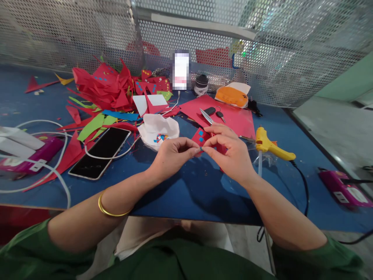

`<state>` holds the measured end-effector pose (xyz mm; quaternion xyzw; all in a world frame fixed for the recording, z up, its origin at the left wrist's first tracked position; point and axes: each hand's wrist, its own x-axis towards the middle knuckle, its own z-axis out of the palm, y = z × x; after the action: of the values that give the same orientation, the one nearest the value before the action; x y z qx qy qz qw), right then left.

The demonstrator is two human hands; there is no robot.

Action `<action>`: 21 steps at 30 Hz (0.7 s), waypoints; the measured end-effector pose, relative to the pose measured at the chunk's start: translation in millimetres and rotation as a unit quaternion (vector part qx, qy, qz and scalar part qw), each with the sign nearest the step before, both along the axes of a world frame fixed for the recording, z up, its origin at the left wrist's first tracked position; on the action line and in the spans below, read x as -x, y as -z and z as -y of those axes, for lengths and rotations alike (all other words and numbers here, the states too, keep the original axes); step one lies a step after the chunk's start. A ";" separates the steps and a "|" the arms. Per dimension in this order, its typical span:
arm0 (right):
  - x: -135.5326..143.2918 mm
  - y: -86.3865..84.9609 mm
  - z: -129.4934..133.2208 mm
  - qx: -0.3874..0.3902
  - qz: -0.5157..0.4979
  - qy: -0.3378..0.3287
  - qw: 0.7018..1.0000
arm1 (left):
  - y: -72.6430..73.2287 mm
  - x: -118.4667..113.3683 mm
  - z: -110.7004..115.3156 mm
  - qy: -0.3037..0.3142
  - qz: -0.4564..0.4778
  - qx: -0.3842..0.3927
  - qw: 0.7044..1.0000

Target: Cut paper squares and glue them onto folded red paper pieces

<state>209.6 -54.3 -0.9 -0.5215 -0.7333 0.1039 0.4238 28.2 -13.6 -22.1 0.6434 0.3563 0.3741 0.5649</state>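
Note:
My left hand (174,157) and my right hand (230,153) meet over the front of the table, thumb and forefinger pinched on each. Between the fingertips is a tiny blue-green piece (201,148), apparently paper. Just behind them is a red paper piece (198,136) with small blue squares, partly hidden by my right hand. A pair of scissors (206,116) points out beyond my right fingers; its handles are covered, so I cannot tell whether the hand touches them. Beside my left hand stands a white crumpled paper bowl (145,134) holding small coloured bits.
Red paper scraps (101,83) pile up at the back left. A black phone (100,153) and white cables lie left. Keys (220,114) rest on a red sheet (244,120). A yellow glue gun (272,146) stands right, near a purple power strip (345,188). Mesh panels (72,31) border the back.

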 end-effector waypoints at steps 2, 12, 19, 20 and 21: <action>-0.1 -0.8 0.5 0.005 0.002 -0.008 1.000 | 0.5 -0.1 0.1 0.000 0.002 -0.005 1.000; -22.3 -3.3 -12.0 0.243 -0.197 -0.012 0.950 | -1.3 -1.1 -0.4 -0.006 0.002 0.000 1.000; -16.7 -8.0 -9.4 0.244 -0.171 0.008 0.955 | -4.8 -2.0 0.6 0.007 0.007 0.068 0.998; -16.1 -8.4 -8.7 0.237 -0.159 0.014 0.958 | -5.7 -2.5 1.2 0.002 0.013 0.085 0.996; -15.7 -8.7 -8.0 0.230 -0.147 0.021 0.962 | -6.4 -3.0 1.7 -0.005 0.021 0.100 0.995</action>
<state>225.3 -46.3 7.8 -0.5989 -0.6083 0.3363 0.3977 31.2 -15.2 -15.7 0.5744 0.3832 0.3525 0.6317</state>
